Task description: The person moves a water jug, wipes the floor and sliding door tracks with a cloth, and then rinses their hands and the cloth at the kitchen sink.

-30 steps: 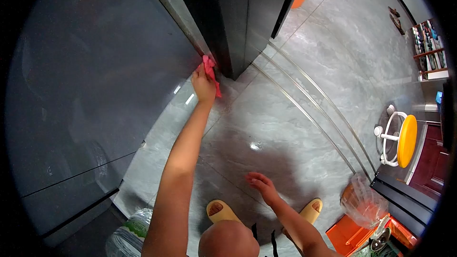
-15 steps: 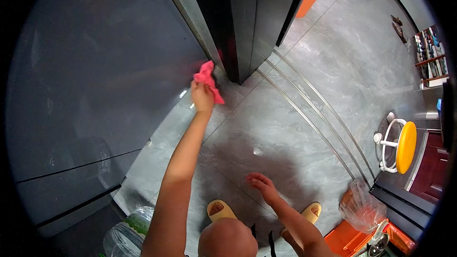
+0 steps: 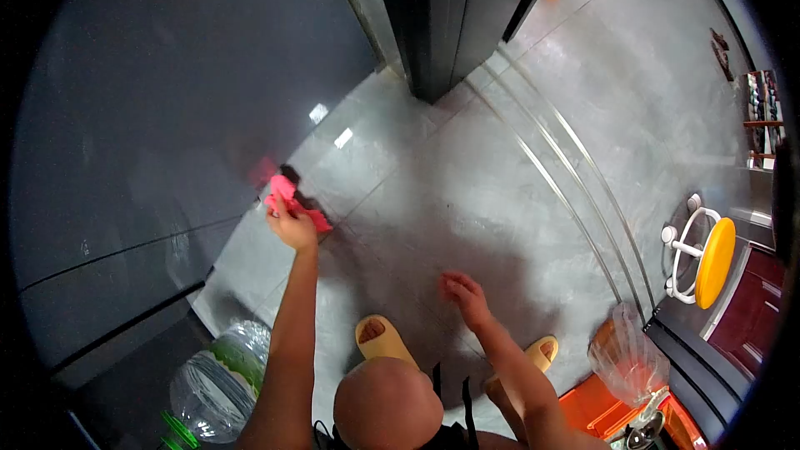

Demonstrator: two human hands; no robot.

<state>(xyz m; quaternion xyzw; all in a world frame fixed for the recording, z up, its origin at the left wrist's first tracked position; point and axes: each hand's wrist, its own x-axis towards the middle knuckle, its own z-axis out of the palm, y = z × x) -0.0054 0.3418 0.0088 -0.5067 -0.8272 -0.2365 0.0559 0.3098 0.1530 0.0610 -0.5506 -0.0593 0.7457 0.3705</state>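
My left hand (image 3: 292, 225) grips a pink cloth (image 3: 302, 205) low down, beside the bottom edge of a dark glossy panel (image 3: 192, 108). The cloth hangs over the grey tiled floor, with part of it spreading to the right of my fingers. Its pink reflection shows in the panel. My right hand (image 3: 465, 296) hovers over the floor in front of my knee, with nothing visible in it. Its fingers are blurred, and whether they are apart is unclear.
Metal floor tracks (image 3: 554, 171) curve from a dark door frame (image 3: 433, 25) towards the lower right. A yellow-seated stool (image 3: 715, 262) is at the right. An orange crate (image 3: 596, 404) and plastic bag (image 3: 629, 358) lie lower right, a large clear bottle (image 3: 212, 396) lower left.
My left hand and the pink cloth have moved away from the door frame, down and to the left along the panel's bottom edge. The view has shifted slightly. My right hand has moved little.
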